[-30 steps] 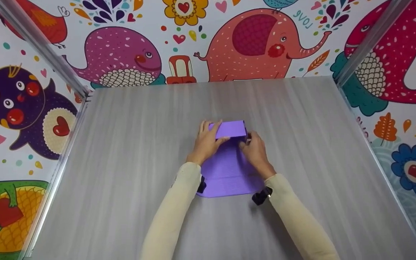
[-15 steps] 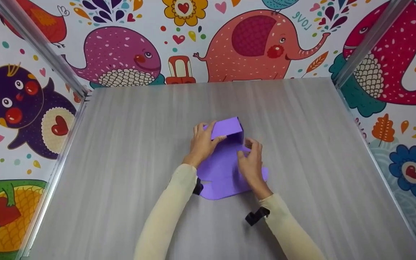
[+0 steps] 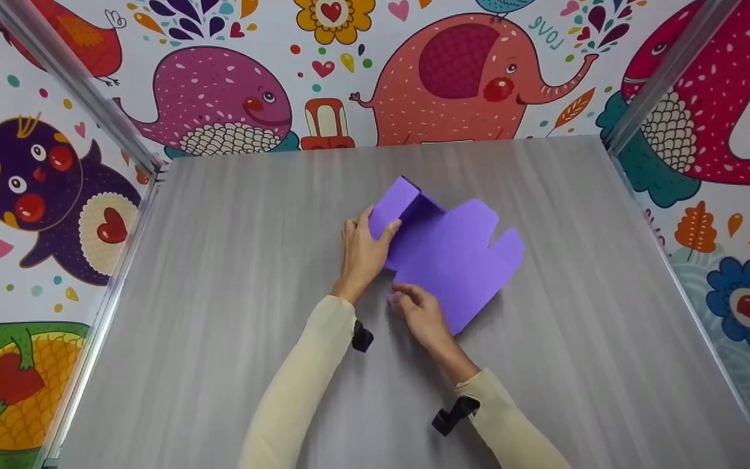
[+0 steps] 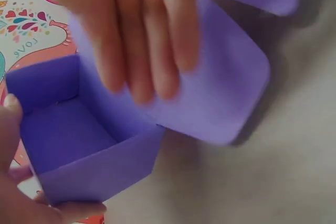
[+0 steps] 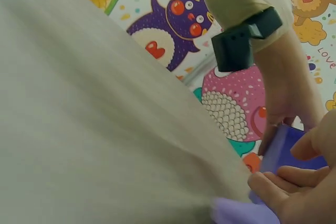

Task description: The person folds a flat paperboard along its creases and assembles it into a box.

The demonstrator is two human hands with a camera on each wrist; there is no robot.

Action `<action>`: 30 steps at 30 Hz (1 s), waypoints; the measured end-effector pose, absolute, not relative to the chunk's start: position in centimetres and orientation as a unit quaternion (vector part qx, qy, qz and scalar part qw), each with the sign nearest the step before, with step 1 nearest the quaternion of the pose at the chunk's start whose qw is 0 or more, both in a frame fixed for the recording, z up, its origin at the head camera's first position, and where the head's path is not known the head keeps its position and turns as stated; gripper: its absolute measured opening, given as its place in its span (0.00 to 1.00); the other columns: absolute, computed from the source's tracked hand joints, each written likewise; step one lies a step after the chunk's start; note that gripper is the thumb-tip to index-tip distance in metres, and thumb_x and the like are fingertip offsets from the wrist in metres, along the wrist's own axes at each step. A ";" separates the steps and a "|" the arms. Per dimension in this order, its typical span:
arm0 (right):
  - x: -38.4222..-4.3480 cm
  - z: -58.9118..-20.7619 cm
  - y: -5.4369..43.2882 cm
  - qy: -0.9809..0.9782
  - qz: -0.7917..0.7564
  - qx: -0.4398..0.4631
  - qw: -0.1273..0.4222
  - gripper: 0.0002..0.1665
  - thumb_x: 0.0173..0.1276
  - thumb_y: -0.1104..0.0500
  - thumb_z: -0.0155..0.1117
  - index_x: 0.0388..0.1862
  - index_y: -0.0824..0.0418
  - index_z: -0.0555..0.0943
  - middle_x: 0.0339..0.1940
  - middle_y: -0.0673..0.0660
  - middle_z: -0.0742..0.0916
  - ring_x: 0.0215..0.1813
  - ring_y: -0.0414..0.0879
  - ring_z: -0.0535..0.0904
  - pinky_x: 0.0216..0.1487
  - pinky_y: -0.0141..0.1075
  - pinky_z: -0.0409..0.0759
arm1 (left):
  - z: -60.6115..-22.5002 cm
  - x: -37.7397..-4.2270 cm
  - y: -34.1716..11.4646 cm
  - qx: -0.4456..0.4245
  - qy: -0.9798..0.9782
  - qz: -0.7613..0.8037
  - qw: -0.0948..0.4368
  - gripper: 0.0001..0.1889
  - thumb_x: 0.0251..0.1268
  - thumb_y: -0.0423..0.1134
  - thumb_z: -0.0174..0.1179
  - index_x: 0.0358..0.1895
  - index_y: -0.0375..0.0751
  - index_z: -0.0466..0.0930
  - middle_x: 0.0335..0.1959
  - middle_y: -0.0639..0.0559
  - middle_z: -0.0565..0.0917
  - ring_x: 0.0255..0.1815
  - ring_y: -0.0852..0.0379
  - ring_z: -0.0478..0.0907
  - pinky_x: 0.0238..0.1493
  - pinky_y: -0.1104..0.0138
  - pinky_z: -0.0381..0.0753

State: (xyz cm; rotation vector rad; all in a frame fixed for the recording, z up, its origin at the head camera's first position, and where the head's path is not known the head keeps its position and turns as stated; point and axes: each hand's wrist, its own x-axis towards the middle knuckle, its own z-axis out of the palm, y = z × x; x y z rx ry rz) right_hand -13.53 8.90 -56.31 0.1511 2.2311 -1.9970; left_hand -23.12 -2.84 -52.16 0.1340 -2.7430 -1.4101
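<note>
A purple cardboard box (image 3: 394, 200), partly folded up, stands at the middle of the table. My left hand (image 3: 363, 251) grips its walled end, thumb on one side and fingers on the other. The left wrist view looks into the walled part (image 4: 100, 174). A wide flat lid panel (image 3: 459, 264) with slits and rounded tabs spreads from it to the right. By the panel's near-left edge is my right hand (image 3: 424, 316), fingers loosely bent and pinching nothing. In the left wrist view these right fingers (image 4: 139, 51) hang blurred before the panel.
The grey wood-grain table (image 3: 232, 260) lies under everything. Metal frame posts (image 3: 668, 78) and printed cartoon walls (image 3: 232, 98) bound its back and sides. Small black cameras sit on the left wrist (image 3: 362, 337) and right wrist (image 3: 455, 415).
The box has turned counterclockwise, its lid panel swinging from the near side out to the right. My left hand kept its grip; the right hand left the box's right side and moved nearer and leftward.
</note>
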 end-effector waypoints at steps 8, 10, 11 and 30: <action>-14.0 -58.2 8.3 0.640 -0.750 0.089 0.140 0.35 0.81 0.52 0.49 0.73 0.78 0.60 0.66 0.75 0.77 0.64 0.61 0.80 0.63 0.43 0.82 | -52.3 -22.1 -2.0 0.132 -0.835 -0.533 -0.016 0.40 0.73 0.67 0.48 0.74 0.40 0.63 0.71 0.36 0.71 0.74 0.42 0.67 0.75 0.50 0.66; -14.3 -58.6 8.4 0.605 -0.777 0.096 0.144 0.36 0.82 0.51 0.46 0.74 0.77 0.56 0.70 0.76 0.73 0.69 0.63 0.76 0.66 0.42 0.80 | -52.4 -21.8 -1.9 0.144 -0.823 -0.549 -0.021 0.40 0.73 0.66 0.47 0.74 0.37 0.63 0.72 0.36 0.71 0.75 0.42 0.67 0.75 0.51 0.65; -14.5 -58.8 8.5 0.588 -0.790 0.099 0.143 0.36 0.83 0.50 0.45 0.74 0.77 0.55 0.71 0.76 0.72 0.70 0.63 0.74 0.67 0.43 0.79 | -52.5 -21.6 -1.8 0.150 -0.817 -0.556 -0.024 0.39 0.74 0.65 0.47 0.73 0.36 0.63 0.72 0.36 0.70 0.75 0.42 0.67 0.76 0.51 0.65; -16.2 -59.4 11.6 0.467 -0.878 0.096 0.051 0.35 0.83 0.50 0.41 0.80 0.63 0.49 0.76 0.69 0.66 0.67 0.49 0.75 0.71 0.48 0.75 | -54.0 -19.3 -2.0 0.122 -0.786 -0.603 -0.066 0.38 0.77 0.59 0.46 0.73 0.29 0.56 0.66 0.28 0.73 0.68 0.39 0.73 0.70 0.50 0.71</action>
